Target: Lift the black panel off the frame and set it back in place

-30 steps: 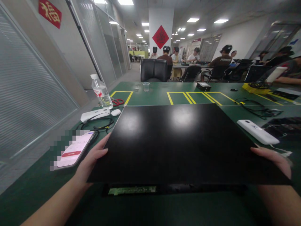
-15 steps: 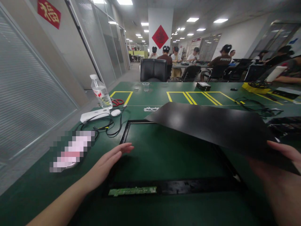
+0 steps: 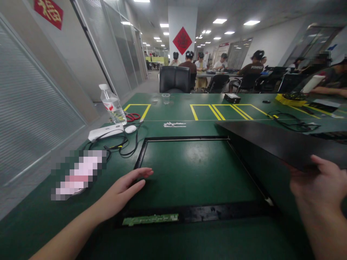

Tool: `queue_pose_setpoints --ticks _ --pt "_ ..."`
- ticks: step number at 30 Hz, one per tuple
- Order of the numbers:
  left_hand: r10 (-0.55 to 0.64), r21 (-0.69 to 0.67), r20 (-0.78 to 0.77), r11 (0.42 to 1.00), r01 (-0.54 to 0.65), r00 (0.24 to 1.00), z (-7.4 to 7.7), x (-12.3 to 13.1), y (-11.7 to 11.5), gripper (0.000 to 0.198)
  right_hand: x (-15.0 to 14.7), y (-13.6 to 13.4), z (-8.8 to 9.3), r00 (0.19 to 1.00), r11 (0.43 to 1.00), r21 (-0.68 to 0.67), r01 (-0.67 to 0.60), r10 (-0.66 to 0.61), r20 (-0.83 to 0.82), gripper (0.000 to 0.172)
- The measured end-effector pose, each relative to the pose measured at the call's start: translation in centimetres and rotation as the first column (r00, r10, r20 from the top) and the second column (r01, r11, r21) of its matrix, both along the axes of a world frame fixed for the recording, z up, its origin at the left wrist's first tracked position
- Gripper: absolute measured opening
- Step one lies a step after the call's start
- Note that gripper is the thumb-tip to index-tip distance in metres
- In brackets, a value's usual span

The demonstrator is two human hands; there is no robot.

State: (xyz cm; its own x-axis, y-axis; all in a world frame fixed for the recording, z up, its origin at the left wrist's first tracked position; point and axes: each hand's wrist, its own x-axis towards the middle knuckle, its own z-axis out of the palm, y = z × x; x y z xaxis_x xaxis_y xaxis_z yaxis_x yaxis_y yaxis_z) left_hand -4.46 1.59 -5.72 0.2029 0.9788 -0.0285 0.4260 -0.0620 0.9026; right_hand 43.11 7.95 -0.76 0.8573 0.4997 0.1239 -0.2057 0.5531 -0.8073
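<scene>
A thin black panel (image 3: 271, 139) is tilted above the table at the right, with my right hand (image 3: 320, 180) gripping its near edge, thumb on top. Flat on the green table lies a black rectangular frame (image 3: 222, 215), its inside showing the bare tabletop. Along the frame's near bar, at the left, runs a narrow green circuit board (image 3: 150, 219). My left hand (image 3: 127, 187) hovers over or rests on the frame's left side, fingers extended and thumb apart, holding nothing; contact with the frame cannot be made out.
To the left are a water bottle (image 3: 112, 106), red-handled scissors (image 3: 132, 117), a white box-shaped device (image 3: 106, 132), a white mouse (image 3: 130, 129), black cables (image 3: 128, 153) and a blurred-out pink item (image 3: 81, 175). Farther back stand a plastic cup (image 3: 166, 98), a black box (image 3: 232, 98) and a yellow tray (image 3: 291, 101).
My right hand has carried the black panel to the right, off the frame, uncovering its far and right bars. My left hand stays at the left side, its thumb a little farther from the fingers.
</scene>
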Motion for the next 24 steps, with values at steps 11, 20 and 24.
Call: queue_pose_setpoints --ticks 11,20,24 --pt "-0.031 0.038 -0.072 0.999 0.034 0.997 0.3 0.4 -0.1 0.037 1.7 0.8 -1.3 0.998 0.998 -0.016 -0.068 0.068 0.000 0.033" --pt "-0.065 0.060 -0.153 0.995 0.075 0.986 0.3 0.4 -0.2 0.035 2.3 1.8 -2.3 0.990 0.989 -0.145 -0.041 0.020 -0.142 0.043" --pt "-0.067 0.073 -0.161 0.994 0.080 0.985 0.4 0.5 -0.2 0.035 2.8 1.9 -2.8 0.992 0.980 -0.192 -0.056 0.033 -0.121 0.041"
